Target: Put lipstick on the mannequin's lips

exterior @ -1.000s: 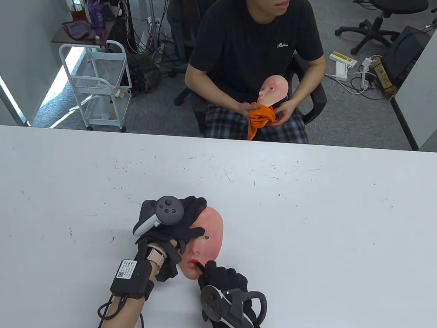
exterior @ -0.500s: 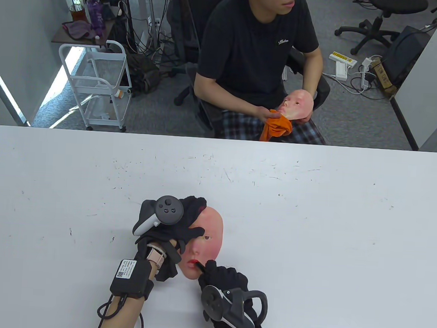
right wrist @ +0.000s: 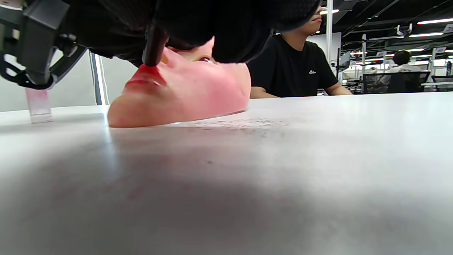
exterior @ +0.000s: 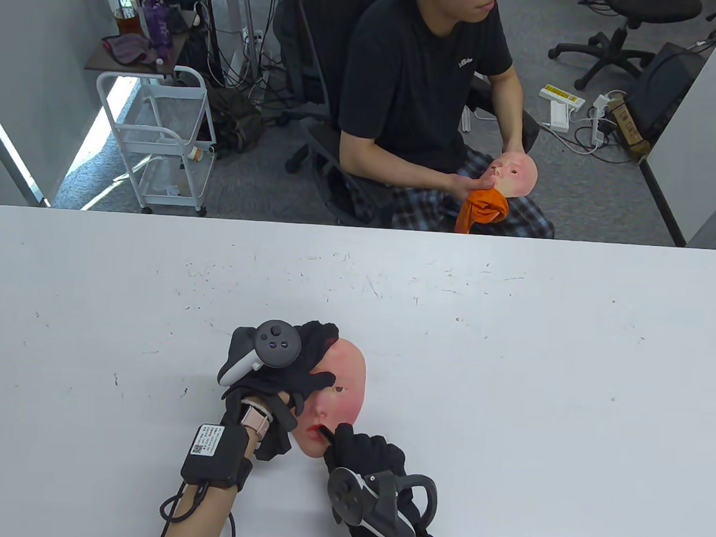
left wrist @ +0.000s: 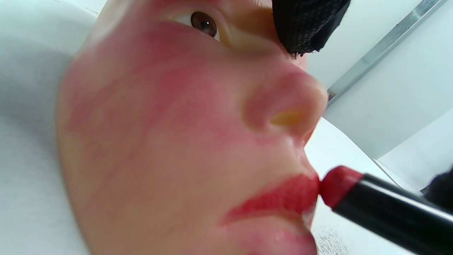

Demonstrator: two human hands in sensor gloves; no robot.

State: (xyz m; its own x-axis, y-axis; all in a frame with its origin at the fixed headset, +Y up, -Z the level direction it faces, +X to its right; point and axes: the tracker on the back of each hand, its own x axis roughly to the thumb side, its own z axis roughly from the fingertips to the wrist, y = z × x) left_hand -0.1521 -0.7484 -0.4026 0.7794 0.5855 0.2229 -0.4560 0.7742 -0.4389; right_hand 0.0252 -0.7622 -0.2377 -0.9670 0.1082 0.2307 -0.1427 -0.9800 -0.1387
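Note:
A pink mannequin face mask lies on the white table, chin toward me. My left hand rests on its left side and brow, holding it steady; a fingertip shows above the eye. My right hand holds a black lipstick tube. Its red tip touches the red upper lip. In the right wrist view the tube points down onto the lips of the mask.
A person in a black shirt sits across the table, wiping another mask with an orange cloth. A small clear pink object stands on the table behind the mask. A white cart stands at the far left.
My hands and the mask have barely moved; the lipstick tip stays at the lips. The person across the table has turned to the right with the other mask and cloth.

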